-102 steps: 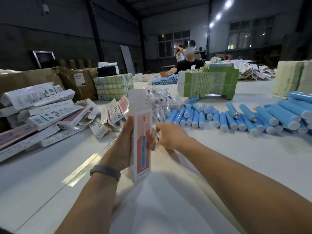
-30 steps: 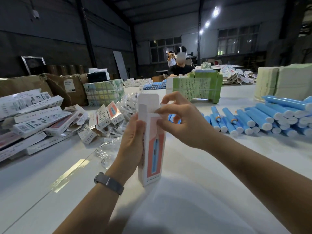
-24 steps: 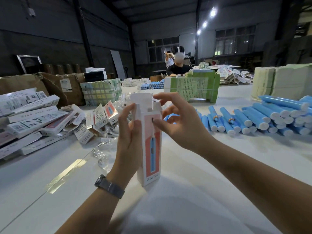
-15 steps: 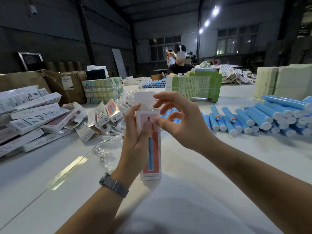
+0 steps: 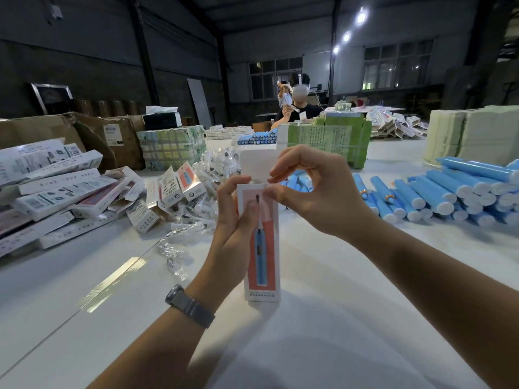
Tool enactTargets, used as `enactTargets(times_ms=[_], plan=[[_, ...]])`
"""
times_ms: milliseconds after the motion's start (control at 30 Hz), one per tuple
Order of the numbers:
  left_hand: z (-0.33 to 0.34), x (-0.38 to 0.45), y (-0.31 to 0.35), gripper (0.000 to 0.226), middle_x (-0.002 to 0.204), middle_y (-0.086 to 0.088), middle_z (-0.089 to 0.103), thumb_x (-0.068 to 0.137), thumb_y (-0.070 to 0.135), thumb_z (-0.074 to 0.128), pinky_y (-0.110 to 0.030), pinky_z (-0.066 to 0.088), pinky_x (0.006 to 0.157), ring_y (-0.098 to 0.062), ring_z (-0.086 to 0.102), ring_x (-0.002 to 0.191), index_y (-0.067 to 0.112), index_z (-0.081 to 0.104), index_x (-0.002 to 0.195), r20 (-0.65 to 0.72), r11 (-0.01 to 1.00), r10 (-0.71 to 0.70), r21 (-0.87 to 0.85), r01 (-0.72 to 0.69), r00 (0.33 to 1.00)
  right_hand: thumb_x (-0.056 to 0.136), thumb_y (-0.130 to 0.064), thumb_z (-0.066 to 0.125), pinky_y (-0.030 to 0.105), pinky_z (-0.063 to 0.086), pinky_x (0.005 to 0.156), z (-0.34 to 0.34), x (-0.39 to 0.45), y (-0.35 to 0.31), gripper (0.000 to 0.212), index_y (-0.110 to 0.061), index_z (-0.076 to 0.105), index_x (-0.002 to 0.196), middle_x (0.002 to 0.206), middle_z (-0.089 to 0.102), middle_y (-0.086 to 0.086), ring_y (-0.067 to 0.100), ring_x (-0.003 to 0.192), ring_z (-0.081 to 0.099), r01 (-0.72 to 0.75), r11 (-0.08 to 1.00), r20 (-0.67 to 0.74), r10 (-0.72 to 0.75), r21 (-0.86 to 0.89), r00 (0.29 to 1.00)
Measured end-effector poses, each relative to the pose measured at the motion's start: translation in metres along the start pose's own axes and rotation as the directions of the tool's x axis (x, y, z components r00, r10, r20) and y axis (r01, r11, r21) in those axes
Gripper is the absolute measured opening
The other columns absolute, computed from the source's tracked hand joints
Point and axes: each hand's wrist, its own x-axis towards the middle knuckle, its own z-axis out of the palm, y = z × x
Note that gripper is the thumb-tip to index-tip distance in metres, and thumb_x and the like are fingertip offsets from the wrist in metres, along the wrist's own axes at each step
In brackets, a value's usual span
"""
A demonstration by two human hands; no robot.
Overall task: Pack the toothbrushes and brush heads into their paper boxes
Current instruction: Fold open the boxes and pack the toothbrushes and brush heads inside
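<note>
A tall white paper box [image 5: 265,248] with a coral panel and a printed blue toothbrush stands upright on the white table [image 5: 351,290]. My left hand [image 5: 236,220] grips its left side, thumb across the front. My right hand [image 5: 314,189] pinches the box's top edge, fingers curled beside the raised white lid flap [image 5: 257,167]. Whatever is inside the box is hidden. Blue toothbrush handles [image 5: 449,195] lie in rows at the right. Clear bags of brush heads [image 5: 210,175] are heaped behind the box.
Packed and flat boxes [image 5: 56,192] pile up at the left, with cardboard cartons [image 5: 92,136] behind. A green bundle [image 5: 331,136] and pale stacks [image 5: 471,133] stand at the back. A person [image 5: 297,105] sits across the table.
The box has turned its printed front towards me. My right hand came from reaching towards the handles up to the box's top, and its fingers now pinch the edge below the flap.
</note>
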Motion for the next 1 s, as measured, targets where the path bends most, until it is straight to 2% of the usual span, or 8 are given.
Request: enactTargets(times_ms=[133, 233, 367, 500, 600, 733, 833, 1000], plan=[[0.0, 0.0, 0.001, 0.034, 0.101, 0.023, 0.062, 0.102, 0.024, 0.04, -0.021, 0.055, 0.072, -0.005, 0.066, 0.088, 0.052, 0.035, 0.121, -0.028, 0.998, -0.031, -0.064, 0.029, 0.999, 0.076, 0.001, 0.079, 0.033, 0.053, 0.08, 0.007, -0.001, -0.003, 0.045, -0.025, 0.057, 0.106, 0.098, 0.061, -0.011, 0.01, 0.09, 0.063, 0.105, 0.994, -0.021, -0.105, -0.026, 0.994], [0.001, 0.001, 0.002, 0.042, 0.107, 0.029, 0.065, 0.102, 0.022, 0.04, -0.02, 0.056, 0.074, -0.006, 0.07, 0.094, 0.047, 0.024, 0.13, -0.017, 0.994, -0.039, -0.098, 0.037, 0.999, 0.076, 0.008, 0.074, 0.023, 0.047, 0.07, 0.009, 0.0, -0.004, 0.057, -0.027, 0.052, 0.116, 0.103, 0.058, -0.004, 0.013, 0.088, 0.061, 0.121, 0.992, -0.017, -0.122, -0.026, 0.992], [0.0, 0.001, 0.001, 0.04, 0.104, 0.02, 0.065, 0.101, 0.026, 0.041, -0.027, 0.057, 0.075, -0.009, 0.068, 0.09, 0.057, 0.034, 0.126, -0.016, 0.997, -0.033, -0.066, 0.032, 0.999, 0.08, 0.005, 0.07, 0.019, 0.042, 0.068, 0.008, -0.001, -0.004, 0.038, -0.022, 0.062, 0.105, 0.089, 0.066, -0.008, 0.008, 0.084, 0.063, 0.038, 0.999, 0.068, -0.036, -0.033, 0.997], [-0.001, 0.001, 0.002, 0.034, 0.089, 0.02, 0.057, 0.102, 0.024, 0.04, -0.024, 0.055, 0.068, -0.003, 0.062, 0.078, 0.054, 0.041, 0.116, 0.005, 1.0, 0.007, -0.001, -0.006, 1.0, 0.085, -0.012, 0.071, 0.026, 0.046, 0.066, 0.004, 0.004, -0.01, 0.022, -0.026, 0.063, 0.1, 0.083, 0.067, -0.008, 0.009, 0.08, 0.065, -0.013, 0.999, 0.04, 0.012, 0.039, 0.999], [-0.001, 0.0, 0.003, 0.034, 0.09, 0.021, 0.058, 0.102, 0.022, 0.041, -0.023, 0.055, 0.068, -0.001, 0.06, 0.076, 0.054, 0.041, 0.115, 0.021, 0.999, 0.037, 0.007, -0.037, 0.999, 0.084, -0.008, 0.074, 0.031, 0.047, 0.065, 0.003, 0.006, -0.011, 0.028, -0.028, 0.062, 0.101, 0.081, 0.067, -0.007, 0.011, 0.079, 0.064, -0.067, 0.995, 0.034, 0.064, 0.077, 0.997], [-0.001, -0.001, 0.002, 0.033, 0.096, 0.019, 0.062, 0.102, 0.02, 0.042, -0.024, 0.056, 0.071, -0.004, 0.064, 0.081, 0.043, 0.034, 0.125, 0.017, 0.999, 0.038, 0.017, -0.039, 0.999, 0.086, -0.006, 0.074, 0.035, 0.054, 0.075, -0.002, 0.008, -0.012, 0.031, -0.027, 0.063, 0.106, 0.096, 0.071, -0.003, 0.009, 0.093, 0.066, -0.136, 0.989, 0.161, 0.125, 0.055, 0.979], [0.001, -0.001, 0.001, 0.036, 0.099, 0.012, 0.064, 0.102, 0.021, 0.044, -0.025, 0.057, 0.073, -0.013, 0.068, 0.087, 0.038, 0.029, 0.131, 0.02, 0.999, 0.029, 0.027, -0.03, 0.999, 0.085, -0.005, 0.074, 0.032, 0.056, 0.075, -0.003, 0.008, -0.012, 0.024, -0.025, 0.065, 0.095, 0.091, 0.071, -0.008, 0.005, 0.088, 0.067, -0.109, 0.994, 0.165, 0.109, -0.01, 0.98], [0.002, -0.002, 0.003, 0.037, 0.096, 0.017, 0.063, 0.102, 0.022, 0.044, -0.02, 0.055, 0.068, -0.009, 0.068, 0.082, 0.04, 0.029, 0.13, 0.013, 0.996, 0.041, 0.079, -0.041, 0.999, 0.084, -0.007, 0.073, 0.023, 0.05, 0.072, -0.001, 0.006, -0.012, 0.016, -0.02, 0.066, 0.09, 0.087, 0.07, -0.01, 0.005, 0.083, 0.064, -0.046, 0.992, 0.13, 0.061, -0.12, 0.99]])
